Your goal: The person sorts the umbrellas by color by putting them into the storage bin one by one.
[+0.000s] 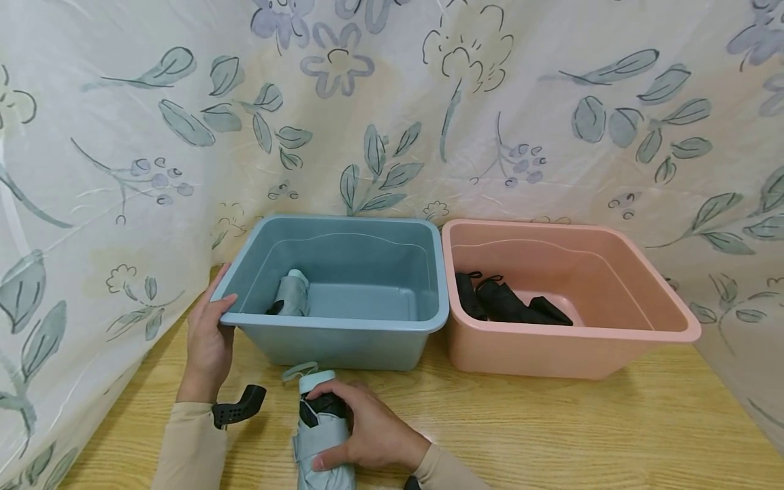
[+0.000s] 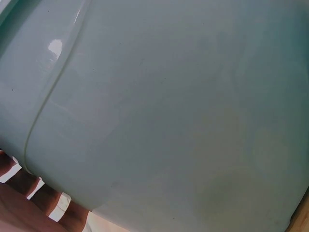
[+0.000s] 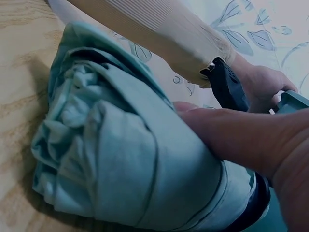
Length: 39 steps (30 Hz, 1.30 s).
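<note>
A folded light blue-green umbrella (image 1: 323, 449) lies on the wooden table before the blue bin, its pale cap and wrist loop pointing at the bin. My right hand (image 1: 376, 429) grips it from the right, thumb and fingers around the wrapped canopy; the right wrist view shows the umbrella's bunched cloth (image 3: 120, 159) close up. At the front left corner of the blue bin (image 1: 343, 344), my left hand (image 1: 209, 340) holds the rim, thumb on top. The bin's wall (image 2: 169, 106) fills the left wrist view. Inside the bin rests a similar pale umbrella (image 1: 295, 294).
To the right stands a pink bin (image 1: 551, 354), close beside the blue one, with black folded umbrellas (image 1: 514, 303) in it. A floral cloth (image 1: 380, 109) hangs behind and at both sides. A black wrist mount (image 1: 241, 406) sits on the left wrist.
</note>
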{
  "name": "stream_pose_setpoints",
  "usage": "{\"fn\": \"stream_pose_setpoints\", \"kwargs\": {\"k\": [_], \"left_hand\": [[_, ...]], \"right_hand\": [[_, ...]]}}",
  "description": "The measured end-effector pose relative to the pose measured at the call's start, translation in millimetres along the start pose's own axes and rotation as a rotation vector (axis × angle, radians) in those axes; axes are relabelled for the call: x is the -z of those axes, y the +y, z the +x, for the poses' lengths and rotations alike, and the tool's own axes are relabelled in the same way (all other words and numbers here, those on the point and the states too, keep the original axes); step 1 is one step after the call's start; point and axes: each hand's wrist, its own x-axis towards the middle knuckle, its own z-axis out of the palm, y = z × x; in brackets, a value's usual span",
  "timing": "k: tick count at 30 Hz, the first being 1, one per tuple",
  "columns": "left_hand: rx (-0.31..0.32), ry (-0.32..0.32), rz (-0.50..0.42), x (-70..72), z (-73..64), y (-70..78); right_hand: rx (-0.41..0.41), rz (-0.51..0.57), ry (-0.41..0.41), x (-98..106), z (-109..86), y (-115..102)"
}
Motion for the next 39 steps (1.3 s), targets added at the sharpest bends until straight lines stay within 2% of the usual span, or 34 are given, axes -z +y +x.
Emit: {"fn": "stream_pose_setpoints", "kwargs": {"k": [6,12,19,26,29,35,37,39], "left_hand": [[0.001,-0.004,0.01,0.1,-0.6,0.5],[-0.003,-0.005,0.013,0.5,-0.7,0.7],[-0.007,-0.006,-0.004,1.2,0.8,0.7],[-0.006,-0.011,-0.011,1.7,2.0,0.4],[-0.011,-0.016,-0.016,1.8,2.6,0.9],[-0.016,-0.035,-0.009,1.9,4.0,1.0],[-0.02,-0.036,-0.005,2.2,4.2,0.6],[-0.025,-0.033,-0.007,2.5,4.4,-0.3]], "right_hand": [[0.055,0.026,-0.015,1.8,1.0,1.8],[0.04,0.075,-0.029,0.1,2.1,0.8],[0.08,0.089,-0.029,0.7,2.5,-2.0],[0.081,0.112,-0.018,0.7,4.0,-1.1],[0.072,0.198,-0.038,1.0,4.5,-1.1],[0.031,0.493,-0.107,3.7,3.6,-8.4],[0.022,0.548,-0.128,4.9,3.1,-11.8],[0.014,0.559,-0.147,6.6,2.8,-14.8]]}}
